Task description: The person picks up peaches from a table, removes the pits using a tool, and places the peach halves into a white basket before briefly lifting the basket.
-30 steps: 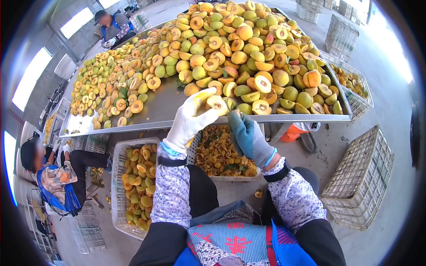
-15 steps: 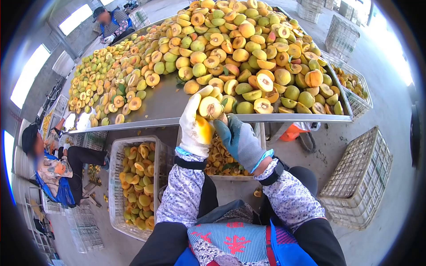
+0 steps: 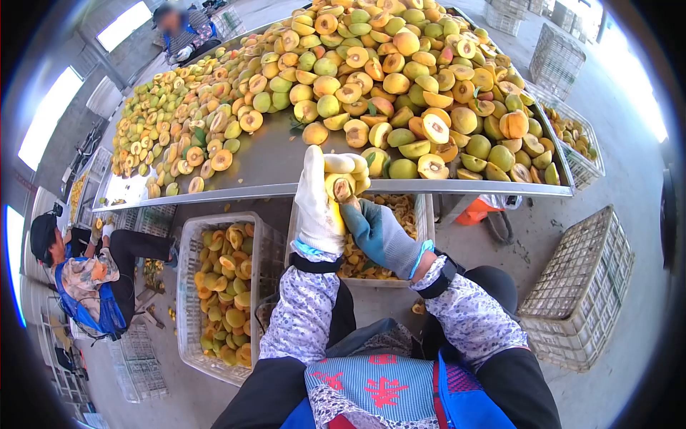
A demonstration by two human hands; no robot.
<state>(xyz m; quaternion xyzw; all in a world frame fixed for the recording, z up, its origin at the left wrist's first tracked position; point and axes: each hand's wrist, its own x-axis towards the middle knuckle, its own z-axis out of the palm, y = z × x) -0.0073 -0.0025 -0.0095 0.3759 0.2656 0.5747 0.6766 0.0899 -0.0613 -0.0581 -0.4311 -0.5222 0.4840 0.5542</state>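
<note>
My left hand [image 3: 321, 196], in a white glove with a yellow stain, is closed around a peach half [image 3: 333, 186]. Its cut face, with a brown centre, is turned toward me. My right hand [image 3: 382, 236], in a grey and blue-green glove, has its fingers curled in against the lower right of that fruit. Whatever lies between those fingers is hidden. Both hands are just in front of the near rim of a metal table [image 3: 264, 191] heaped with halved peaches [image 3: 400, 86].
Below the table stands a crate [image 3: 425, 214] of small peach pieces. Left of my knees is a white crate [image 3: 187, 307] of peach halves. An upturned lattice crate [image 3: 579, 286] is at right. One co-worker [image 3: 86, 272] sits at left, another [image 3: 182, 36] at the far end.
The peach half has turned and sits deeper in my left fingers. My right hand has shifted slightly lower against it. The co-worker at left has raised their hands.
</note>
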